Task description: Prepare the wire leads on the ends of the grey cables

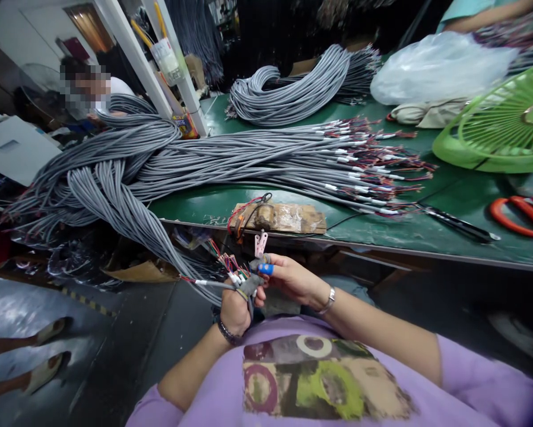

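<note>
My left hand (235,309) is closed around a bundle of grey cables (208,290) in front of the bench edge. Stripped ends with thin red, green and white wires (224,258) stick up out of that fist. Close beside it, my right hand (288,277) has its thumb and fingers pinched together at the wire ends; what lies between them is too small to make out. Grey covers wrap some fingertips, and a blue band is on one right digit. Just beyond the right fingertips stands a pink clip (260,243), by a taped wooden block (288,218).
Long grey cables (231,154) lie across the green bench (195,207), with another coil (293,89) behind. To the right are tweezers (457,222), orange-handled scissors (522,213), a green fan (507,124) and a plastic bag (440,68). Other people are at the far left and upper right.
</note>
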`<action>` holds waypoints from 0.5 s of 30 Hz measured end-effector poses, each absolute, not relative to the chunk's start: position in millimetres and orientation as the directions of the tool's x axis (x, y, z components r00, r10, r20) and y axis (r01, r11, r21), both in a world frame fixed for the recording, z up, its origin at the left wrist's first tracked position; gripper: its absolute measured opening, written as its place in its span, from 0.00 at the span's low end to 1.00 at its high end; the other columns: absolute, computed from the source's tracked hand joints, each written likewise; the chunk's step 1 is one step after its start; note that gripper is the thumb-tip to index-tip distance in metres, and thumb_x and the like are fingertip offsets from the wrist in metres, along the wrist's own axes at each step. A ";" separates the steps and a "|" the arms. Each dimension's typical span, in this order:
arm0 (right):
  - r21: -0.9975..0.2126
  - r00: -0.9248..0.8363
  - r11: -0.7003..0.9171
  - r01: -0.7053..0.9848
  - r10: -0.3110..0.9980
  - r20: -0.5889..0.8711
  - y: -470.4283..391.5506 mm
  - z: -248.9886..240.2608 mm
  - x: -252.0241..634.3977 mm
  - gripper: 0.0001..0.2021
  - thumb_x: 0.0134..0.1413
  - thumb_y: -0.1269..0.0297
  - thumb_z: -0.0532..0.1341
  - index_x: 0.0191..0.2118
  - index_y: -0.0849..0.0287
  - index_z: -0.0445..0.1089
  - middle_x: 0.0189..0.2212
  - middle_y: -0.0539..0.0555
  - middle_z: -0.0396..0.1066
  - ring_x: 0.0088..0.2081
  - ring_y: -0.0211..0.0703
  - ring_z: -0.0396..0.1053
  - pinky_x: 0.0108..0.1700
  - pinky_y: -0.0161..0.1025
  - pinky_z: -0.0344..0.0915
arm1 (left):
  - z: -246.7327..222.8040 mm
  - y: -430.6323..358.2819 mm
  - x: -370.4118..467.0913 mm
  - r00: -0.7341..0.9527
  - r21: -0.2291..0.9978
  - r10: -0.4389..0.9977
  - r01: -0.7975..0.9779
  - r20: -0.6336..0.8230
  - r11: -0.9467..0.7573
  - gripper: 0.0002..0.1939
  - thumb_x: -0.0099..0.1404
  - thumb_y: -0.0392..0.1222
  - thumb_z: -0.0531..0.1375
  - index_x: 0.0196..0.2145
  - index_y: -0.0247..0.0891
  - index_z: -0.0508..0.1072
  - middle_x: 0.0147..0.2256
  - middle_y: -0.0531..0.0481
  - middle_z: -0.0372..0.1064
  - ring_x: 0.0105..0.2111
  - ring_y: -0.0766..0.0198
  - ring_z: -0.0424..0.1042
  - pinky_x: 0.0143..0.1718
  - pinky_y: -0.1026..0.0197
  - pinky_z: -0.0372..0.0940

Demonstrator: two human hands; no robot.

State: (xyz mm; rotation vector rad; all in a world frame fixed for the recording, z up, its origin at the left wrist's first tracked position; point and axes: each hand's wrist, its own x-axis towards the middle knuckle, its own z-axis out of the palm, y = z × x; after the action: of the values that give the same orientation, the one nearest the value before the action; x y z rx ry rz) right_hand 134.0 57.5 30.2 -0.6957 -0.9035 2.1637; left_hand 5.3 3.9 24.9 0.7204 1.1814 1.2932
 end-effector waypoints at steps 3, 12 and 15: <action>-0.780 -0.606 -0.511 -0.361 0.764 -0.220 57.5 28.5 133.2 0.14 0.39 0.58 0.70 0.28 0.61 0.67 0.20 0.48 0.67 0.21 0.33 0.60 0.28 0.35 0.55 | 24.5 3.7 3.7 -0.115 0.916 0.956 -0.339 -0.268 0.216 0.16 0.52 0.52 0.63 0.22 0.34 0.70 0.14 0.53 0.65 0.13 0.70 0.62 0.15 0.67 0.55; -0.746 -0.552 -0.525 -0.409 0.794 -0.256 56.1 30.9 131.8 0.13 0.39 0.60 0.69 0.25 0.60 0.65 0.20 0.46 0.63 0.23 0.32 0.59 0.28 0.34 0.55 | 23.4 6.1 -7.4 -0.038 0.852 0.943 -0.443 -0.329 0.280 0.16 0.51 0.52 0.62 0.23 0.32 0.75 0.16 0.50 0.67 0.13 0.71 0.62 0.15 0.67 0.53; -0.745 -0.583 -0.529 -0.406 0.778 -0.235 56.6 31.5 132.1 0.13 0.38 0.60 0.69 0.27 0.60 0.67 0.20 0.46 0.63 0.22 0.32 0.59 0.28 0.34 0.55 | 22.4 6.3 -8.0 -0.018 0.842 0.941 -0.452 -0.337 0.293 0.16 0.50 0.51 0.63 0.23 0.33 0.75 0.16 0.50 0.68 0.14 0.71 0.61 0.15 0.67 0.53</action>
State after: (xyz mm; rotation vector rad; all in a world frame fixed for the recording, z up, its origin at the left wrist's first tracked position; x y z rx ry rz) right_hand 132.1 56.6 31.5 -0.7326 -0.8453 2.1343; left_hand -8.0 6.3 22.4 0.5881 1.0716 1.2151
